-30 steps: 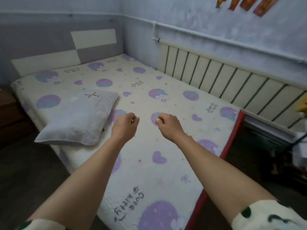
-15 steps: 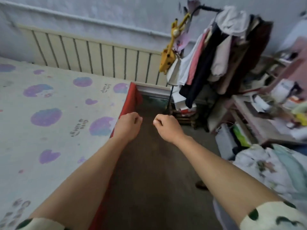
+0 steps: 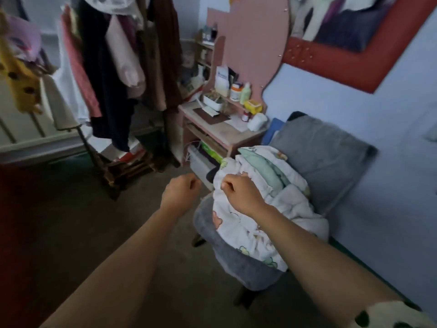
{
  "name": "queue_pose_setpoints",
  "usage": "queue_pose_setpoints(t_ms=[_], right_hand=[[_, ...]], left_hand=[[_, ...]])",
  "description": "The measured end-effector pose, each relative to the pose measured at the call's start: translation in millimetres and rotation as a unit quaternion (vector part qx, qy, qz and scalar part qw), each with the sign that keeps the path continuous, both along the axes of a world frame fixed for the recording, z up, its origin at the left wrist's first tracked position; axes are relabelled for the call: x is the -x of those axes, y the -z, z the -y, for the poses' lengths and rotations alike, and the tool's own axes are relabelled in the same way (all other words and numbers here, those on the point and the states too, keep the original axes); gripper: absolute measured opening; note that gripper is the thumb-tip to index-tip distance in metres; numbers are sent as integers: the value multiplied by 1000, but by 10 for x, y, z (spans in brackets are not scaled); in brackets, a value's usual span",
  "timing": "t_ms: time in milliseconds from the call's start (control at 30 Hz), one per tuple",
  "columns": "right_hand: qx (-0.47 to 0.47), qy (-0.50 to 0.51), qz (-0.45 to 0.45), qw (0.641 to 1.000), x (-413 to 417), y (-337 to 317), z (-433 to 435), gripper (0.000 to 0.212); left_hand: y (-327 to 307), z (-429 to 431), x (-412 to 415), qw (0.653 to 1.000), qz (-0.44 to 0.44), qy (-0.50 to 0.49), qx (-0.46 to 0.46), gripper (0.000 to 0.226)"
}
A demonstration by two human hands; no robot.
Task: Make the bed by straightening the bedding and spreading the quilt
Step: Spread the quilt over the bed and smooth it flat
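Observation:
A bundled white quilt (image 3: 283, 202) with pale green and cartoon prints lies heaped on a grey padded chair (image 3: 319, 157) at the centre right. My right hand (image 3: 240, 194) is curled into a fist just in front of the quilt's near upper edge; no fabric shows between its fingers. My left hand (image 3: 181, 194) is also a fist, held over the floor a little left of the chair, touching nothing. The bed's top is out of view.
A crowded clothes rack (image 3: 123, 67) stands at the back left, with a white radiator (image 3: 21, 129) behind it. A pink desk (image 3: 220, 129) full of bottles and boxes sits beyond the chair. Dark floor (image 3: 94, 221) spreads at left.
The view has swung right, from the bed with its pillow, past the clothes rack, to the chair holding the quilt. Both hands stay curled in fists in front of me.

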State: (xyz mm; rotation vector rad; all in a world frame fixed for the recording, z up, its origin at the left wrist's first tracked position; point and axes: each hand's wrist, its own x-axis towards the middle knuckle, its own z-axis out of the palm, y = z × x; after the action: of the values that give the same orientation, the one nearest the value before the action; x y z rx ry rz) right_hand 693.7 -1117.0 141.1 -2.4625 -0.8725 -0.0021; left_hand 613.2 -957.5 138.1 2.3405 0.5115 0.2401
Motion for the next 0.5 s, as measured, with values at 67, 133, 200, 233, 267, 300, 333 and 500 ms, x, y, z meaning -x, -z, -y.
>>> queue_pose_setpoints(t_ms=[67,133,200,233,267,300,333,500], right_hand=[[-6,50,-4,999,-274,1,287,23],[-11,88,-3,996,-471,21,503,22],[-22,127,-11,992,-710,69,731,20],[-26,140,-13,990,-824,104,837,20],[-25,157,-17,987,-964,164,966,20],[-28,167,-20,985,-1077,210,1059,21],[-28,182,-27,983,-1227,309,1187,21],[-19,219,-71,973,-1920,831,1654,19]], left_hand=[[-5,228,-421,999,10,41,-6,26],[16,388,-709,998,11,69,-8,27],[101,567,-1053,995,7,96,5,27],[166,648,-1212,994,1,108,15,26],[248,753,-1394,993,-11,119,27,26],[317,826,-1536,991,-19,125,38,26],[434,938,-1722,990,-28,134,45,26],[912,1364,-2482,989,-43,123,69,16]])
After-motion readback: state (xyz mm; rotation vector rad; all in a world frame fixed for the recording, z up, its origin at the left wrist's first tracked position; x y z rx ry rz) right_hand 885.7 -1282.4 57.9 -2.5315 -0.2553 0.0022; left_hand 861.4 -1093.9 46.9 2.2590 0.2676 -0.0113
